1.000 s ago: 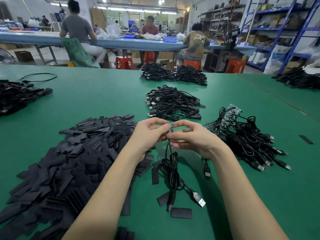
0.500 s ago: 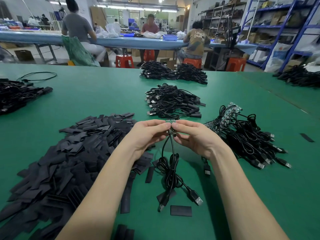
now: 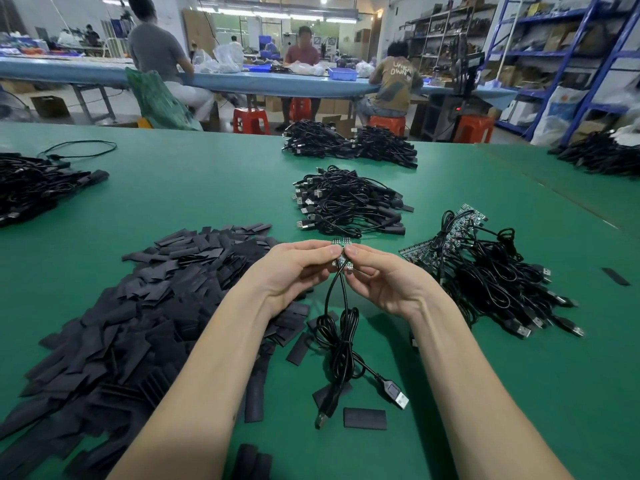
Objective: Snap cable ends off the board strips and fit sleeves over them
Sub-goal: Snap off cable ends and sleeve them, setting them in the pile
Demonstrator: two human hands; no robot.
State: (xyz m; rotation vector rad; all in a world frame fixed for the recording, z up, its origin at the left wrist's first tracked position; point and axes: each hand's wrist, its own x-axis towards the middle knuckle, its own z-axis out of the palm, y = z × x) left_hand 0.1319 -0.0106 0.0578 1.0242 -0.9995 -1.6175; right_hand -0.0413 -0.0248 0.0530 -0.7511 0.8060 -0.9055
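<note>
My left hand [image 3: 294, 271] and my right hand [image 3: 384, 278] meet above the green table, each pinching one side of a small green board strip [image 3: 342, 243]. Two black cables [image 3: 341, 327] hang from the strip, coiled together, with their USB plugs [image 3: 398, 396] lying on the table near me. A large heap of flat black sleeves [image 3: 138, 306] lies left of my hands. To the right sits a tangle of cables still joined to board strips [image 3: 460, 230]. Behind my hands lies a pile of sleeved cables [image 3: 349, 202].
Loose sleeves [image 3: 364, 418] lie near the plugs. More cable piles sit at the far middle [image 3: 349, 143], far left [image 3: 31, 181] and far right [image 3: 602, 154]. The green table [image 3: 194, 181] ends at an aisle where people sit on red stools at a blue bench.
Both hands have lifted the board strip slightly and brought their fingertips together on it. The hanging cables and plugs swung a little with it.
</note>
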